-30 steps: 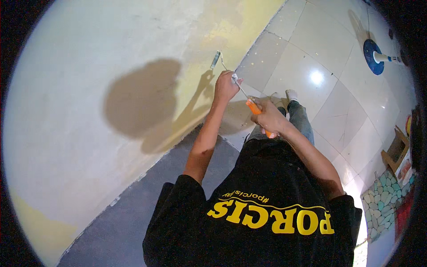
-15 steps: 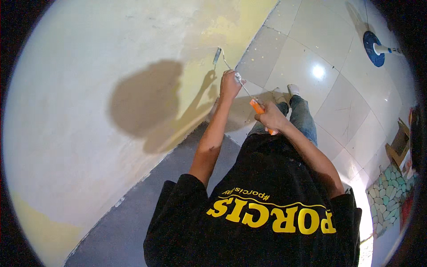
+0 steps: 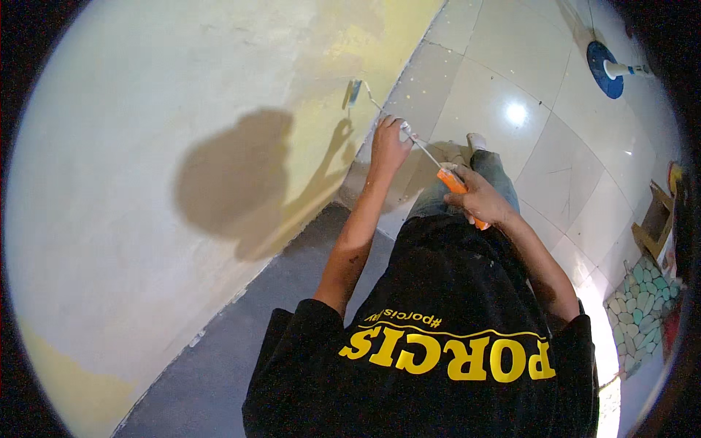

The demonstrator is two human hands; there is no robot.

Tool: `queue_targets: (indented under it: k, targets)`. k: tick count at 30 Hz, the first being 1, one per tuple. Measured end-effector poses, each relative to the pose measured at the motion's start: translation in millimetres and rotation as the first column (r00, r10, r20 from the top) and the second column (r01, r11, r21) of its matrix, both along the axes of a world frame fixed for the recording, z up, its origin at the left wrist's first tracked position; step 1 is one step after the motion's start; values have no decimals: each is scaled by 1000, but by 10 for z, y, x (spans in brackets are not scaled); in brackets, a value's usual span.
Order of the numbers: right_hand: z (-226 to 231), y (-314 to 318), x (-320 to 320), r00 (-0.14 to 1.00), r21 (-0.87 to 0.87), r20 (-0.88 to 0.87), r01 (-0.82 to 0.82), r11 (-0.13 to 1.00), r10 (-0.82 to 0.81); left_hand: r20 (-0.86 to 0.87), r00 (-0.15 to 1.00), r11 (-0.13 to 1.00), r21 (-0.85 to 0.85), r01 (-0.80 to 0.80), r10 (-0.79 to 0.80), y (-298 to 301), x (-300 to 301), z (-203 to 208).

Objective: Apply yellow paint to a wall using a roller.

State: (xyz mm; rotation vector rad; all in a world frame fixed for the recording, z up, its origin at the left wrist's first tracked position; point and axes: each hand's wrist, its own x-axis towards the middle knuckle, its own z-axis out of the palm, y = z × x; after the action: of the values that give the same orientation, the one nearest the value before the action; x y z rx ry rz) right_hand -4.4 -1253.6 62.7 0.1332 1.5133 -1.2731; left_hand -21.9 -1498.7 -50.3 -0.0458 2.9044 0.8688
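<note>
Both my hands are on a small paint roller [image 3: 428, 152] with an orange handle and a thin bent metal rod. My right hand [image 3: 478, 196] wraps round the orange handle in front of my waist. Farther up the rod, my left hand [image 3: 391, 146] pinches it between thumb and fingers, with whitish paint or filler on the fingertips. The roller's narrow blue-grey head [image 3: 355, 93] is close to the wall [image 3: 241, 66], which is patchy cream and yellow. Whether the head touches the wall, I cannot tell.
A dark blue disc with a white stem [image 3: 605, 70] stands on the pale tiled floor [image 3: 504, 95]. A dark grey floor strip [image 3: 234, 350] runs along the wall's base. At right lie a pebble-patterned mat [image 3: 639, 306] and a brown cardboard box [image 3: 655, 217]. Paint specks dot the tiles.
My hands and the orange handle have shifted right, the right hand farther. The roller head has moved slightly left and down. The whole view has shifted a little.
</note>
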Motion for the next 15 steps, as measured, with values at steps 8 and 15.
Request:
queue_targets:
  k: [8,15]
  targets:
    - [-573,-63,-212,994,-69,-87,58,996,-64,40,999,991,128,-37,32,118,361,-110]
    - [-724,-352,-578,995,-172,41,93,981,-87,168,969,983,-51,-177,183,-429,1481,-642]
